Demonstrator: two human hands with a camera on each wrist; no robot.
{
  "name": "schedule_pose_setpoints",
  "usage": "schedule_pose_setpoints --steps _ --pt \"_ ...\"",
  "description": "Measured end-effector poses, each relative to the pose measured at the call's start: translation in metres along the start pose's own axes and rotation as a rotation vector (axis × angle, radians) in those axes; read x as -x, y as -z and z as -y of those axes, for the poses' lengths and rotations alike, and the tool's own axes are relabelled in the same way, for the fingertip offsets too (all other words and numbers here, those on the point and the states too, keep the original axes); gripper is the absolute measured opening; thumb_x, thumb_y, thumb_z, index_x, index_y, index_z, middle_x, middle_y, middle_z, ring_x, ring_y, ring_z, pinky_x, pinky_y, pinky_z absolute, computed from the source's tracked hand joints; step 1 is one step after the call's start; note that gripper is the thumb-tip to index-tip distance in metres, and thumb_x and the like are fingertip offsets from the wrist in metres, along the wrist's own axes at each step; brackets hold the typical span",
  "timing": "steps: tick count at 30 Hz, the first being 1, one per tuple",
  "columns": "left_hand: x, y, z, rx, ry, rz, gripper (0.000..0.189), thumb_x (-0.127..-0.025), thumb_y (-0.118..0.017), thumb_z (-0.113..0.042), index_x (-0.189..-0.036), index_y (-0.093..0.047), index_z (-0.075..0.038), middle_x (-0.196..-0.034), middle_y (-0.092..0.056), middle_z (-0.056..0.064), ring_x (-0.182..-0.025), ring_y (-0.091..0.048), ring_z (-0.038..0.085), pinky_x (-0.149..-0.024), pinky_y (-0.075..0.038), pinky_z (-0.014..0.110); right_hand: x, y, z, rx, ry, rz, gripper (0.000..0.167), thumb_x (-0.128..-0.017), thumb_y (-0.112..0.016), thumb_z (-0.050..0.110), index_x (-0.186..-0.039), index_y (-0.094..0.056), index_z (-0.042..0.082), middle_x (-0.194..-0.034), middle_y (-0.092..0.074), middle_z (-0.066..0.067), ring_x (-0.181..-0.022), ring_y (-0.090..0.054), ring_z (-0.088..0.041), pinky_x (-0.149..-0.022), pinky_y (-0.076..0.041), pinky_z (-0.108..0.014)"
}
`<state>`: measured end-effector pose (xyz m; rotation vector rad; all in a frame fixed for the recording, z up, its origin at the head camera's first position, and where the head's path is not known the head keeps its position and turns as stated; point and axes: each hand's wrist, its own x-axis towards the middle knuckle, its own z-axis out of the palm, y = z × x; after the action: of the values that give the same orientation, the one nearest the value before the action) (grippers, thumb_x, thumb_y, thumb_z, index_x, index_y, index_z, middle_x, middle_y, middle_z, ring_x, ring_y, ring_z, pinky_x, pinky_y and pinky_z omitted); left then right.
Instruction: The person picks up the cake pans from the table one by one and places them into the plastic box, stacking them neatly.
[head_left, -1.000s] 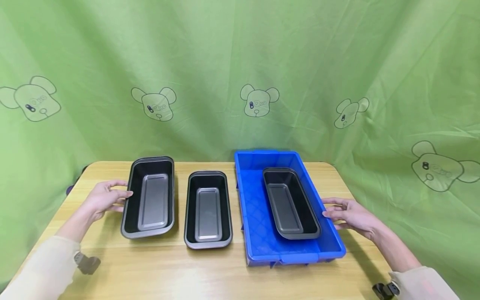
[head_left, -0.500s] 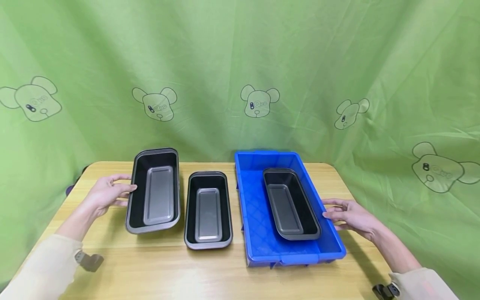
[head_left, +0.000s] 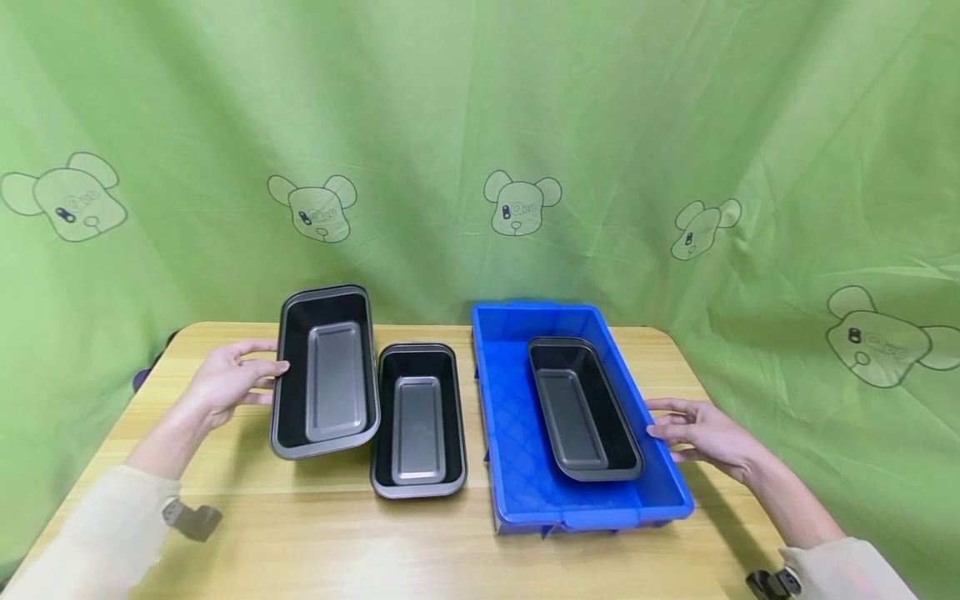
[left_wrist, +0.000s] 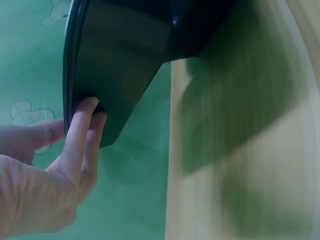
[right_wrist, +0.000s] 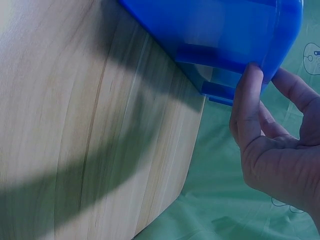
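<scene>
My left hand pinches the left rim of a dark loaf pan, thumb at the rim and fingers against its outer wall. In the left wrist view that pan hangs above the table, its shadow below. A second loaf pan sits on the table just right of it, partly overlapped by the held pan in the head view. On the right, my right hand grips the right rim of a blue plastic tray, thumb on the rim and fingers on the outer wall. A third loaf pan lies slightly turned inside the tray.
The light wooden table carries everything. A green curtain printed with bear heads hangs close behind its back edge and round both sides.
My left hand has lifted the held loaf pan and carried it rightward and away from me, over the edge of the middle pan. The right hand and tray have stayed put.
</scene>
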<state>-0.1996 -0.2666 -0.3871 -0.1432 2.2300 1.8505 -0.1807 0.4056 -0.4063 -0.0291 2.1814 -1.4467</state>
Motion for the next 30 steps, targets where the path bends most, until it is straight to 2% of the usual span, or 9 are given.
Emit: schedule_pose_setpoints --steps 16,30 --pt "-0.001 -0.023 -0.015 0.032 -0.004 0.009 0.070 -0.102 -0.064 -0.008 -0.160 -0.028 0.008 -0.090 -0.074 -0.014 -0.082 -0.074 0.004 -0.076 -0.069 0.027 0.000 0.000 -0.001 -0.004 -0.006 -0.002 0.075 -0.105 -0.065 0.019 -0.160 -0.024 -0.011 -0.116 -0.077 0.003 -0.104 -0.076 -0.012 -0.089 -0.068 -0.037" --pt "-0.005 -0.052 -0.032 0.083 -0.005 0.024 0.069 -0.101 -0.065 -0.005 -0.160 -0.030 0.007 -0.093 -0.076 -0.007 -0.085 -0.075 0.008 -0.080 -0.070 0.030 -0.002 0.001 -0.001 -0.012 -0.004 0.004 0.075 -0.105 -0.065 0.018 -0.160 -0.023 -0.012 -0.115 -0.078 0.004 -0.103 -0.076 -0.013 -0.089 -0.068 -0.036"
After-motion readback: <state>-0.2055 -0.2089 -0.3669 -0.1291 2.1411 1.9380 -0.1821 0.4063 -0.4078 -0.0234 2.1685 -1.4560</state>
